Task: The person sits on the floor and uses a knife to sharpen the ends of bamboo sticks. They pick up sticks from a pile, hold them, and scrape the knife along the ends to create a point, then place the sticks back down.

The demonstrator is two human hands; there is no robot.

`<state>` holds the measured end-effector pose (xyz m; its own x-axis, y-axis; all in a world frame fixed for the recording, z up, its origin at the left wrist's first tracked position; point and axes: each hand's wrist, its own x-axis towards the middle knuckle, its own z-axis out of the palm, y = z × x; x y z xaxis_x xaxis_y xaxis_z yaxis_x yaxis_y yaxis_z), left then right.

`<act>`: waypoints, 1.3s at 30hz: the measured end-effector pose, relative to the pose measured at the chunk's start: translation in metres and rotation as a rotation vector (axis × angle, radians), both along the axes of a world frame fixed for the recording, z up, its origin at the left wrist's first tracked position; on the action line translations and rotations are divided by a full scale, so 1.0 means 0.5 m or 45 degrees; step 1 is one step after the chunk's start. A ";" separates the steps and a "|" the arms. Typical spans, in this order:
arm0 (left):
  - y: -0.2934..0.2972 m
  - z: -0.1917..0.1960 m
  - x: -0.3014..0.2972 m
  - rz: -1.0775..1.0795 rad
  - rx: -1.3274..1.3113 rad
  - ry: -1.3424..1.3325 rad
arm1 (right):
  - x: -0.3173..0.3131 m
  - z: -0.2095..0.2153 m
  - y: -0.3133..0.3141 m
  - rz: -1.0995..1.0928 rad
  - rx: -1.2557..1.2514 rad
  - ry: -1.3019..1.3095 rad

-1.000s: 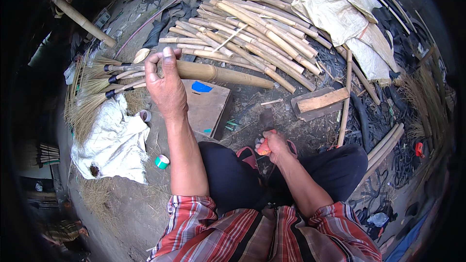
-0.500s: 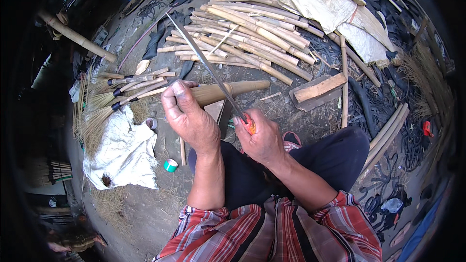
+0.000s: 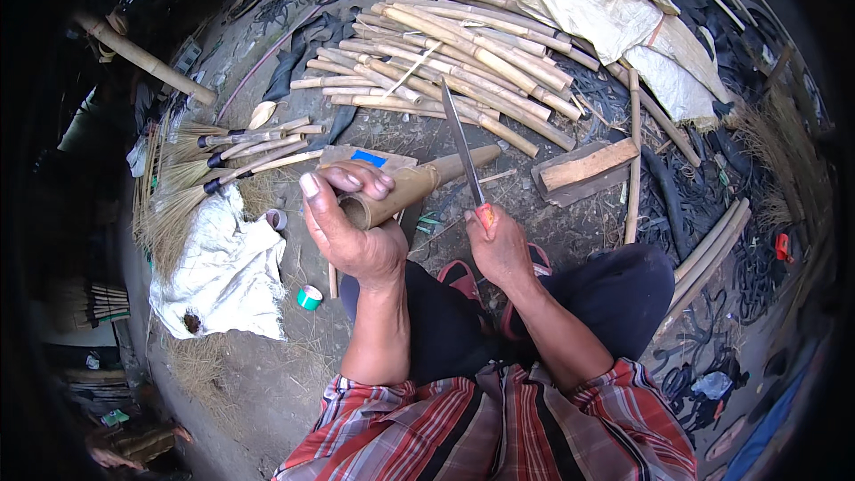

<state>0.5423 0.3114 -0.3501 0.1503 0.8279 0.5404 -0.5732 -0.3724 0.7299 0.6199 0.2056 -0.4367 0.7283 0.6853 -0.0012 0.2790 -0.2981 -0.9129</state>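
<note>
My left hand [image 3: 352, 245] is closed round a thick bamboo tube [image 3: 419, 189], palm beneath and fingers over the top. The tube's hollow near end shows at the palm, while its far end points right and away. In my right hand [image 3: 500, 249] is the red handle of a long knife [image 3: 463, 142]. Its blade stands up and away from me, tip toward the bamboo pile, passing in front of or beside the tube's far part; whether they touch I cannot tell. Behind my left fingers lies a flat board with a blue patch [image 3: 369, 158].
Many cut bamboo poles [image 3: 463, 62] are heaped ahead, partly under a pale sack [image 3: 614, 13]. Grass brooms [image 3: 191, 200] and a white sack [image 3: 223, 276] lie left, near a green tape roll [image 3: 310, 297]. A wooden block [image 3: 588, 165] and black rubber strips [image 3: 695, 214] are right.
The knife has swung from slanting left across the bamboo to nearly upright on the right. My left hand has turned and the tube tilted, so its hollow end now shows.
</note>
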 end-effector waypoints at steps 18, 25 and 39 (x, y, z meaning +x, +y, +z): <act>0.036 0.016 0.028 -0.094 -0.016 -0.056 | 0.033 0.040 -0.055 0.068 0.411 0.044; 0.020 0.013 0.035 -0.074 0.108 0.068 | 0.039 0.099 -0.024 0.137 0.115 -0.057; 0.002 0.016 0.033 -0.064 -0.013 0.056 | 0.016 0.102 -0.058 0.074 0.321 -0.219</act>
